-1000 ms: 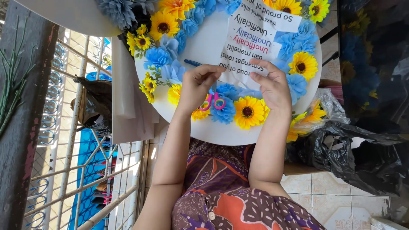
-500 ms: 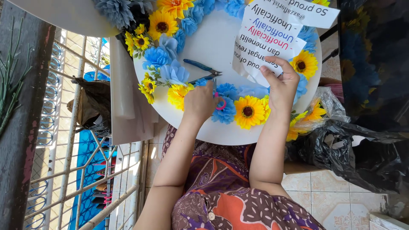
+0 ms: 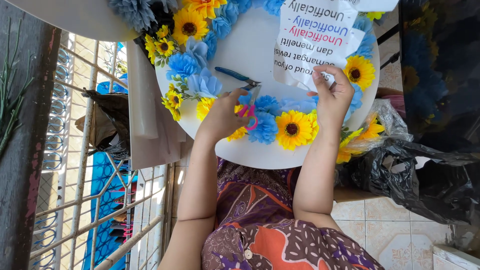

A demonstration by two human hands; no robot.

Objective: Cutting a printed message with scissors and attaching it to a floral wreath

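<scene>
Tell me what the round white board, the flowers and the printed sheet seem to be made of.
Round white board: likely foam or card, smooth and matte, with a thick edge.
Flowers: apparently artificial, fabric-like petals in vivid, even colours.
Printed sheet: thin paper; its edge curls where the right hand pinches it.

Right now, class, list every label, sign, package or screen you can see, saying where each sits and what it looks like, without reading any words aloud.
Printed paper sign: white sheet with black, red, blue and purple lettering, lying on the white round board, its lower edge pinched by the right hand.
Black plastic bags: crumpled, right of the board, over the tiled floor.
No screens in view.
</scene>
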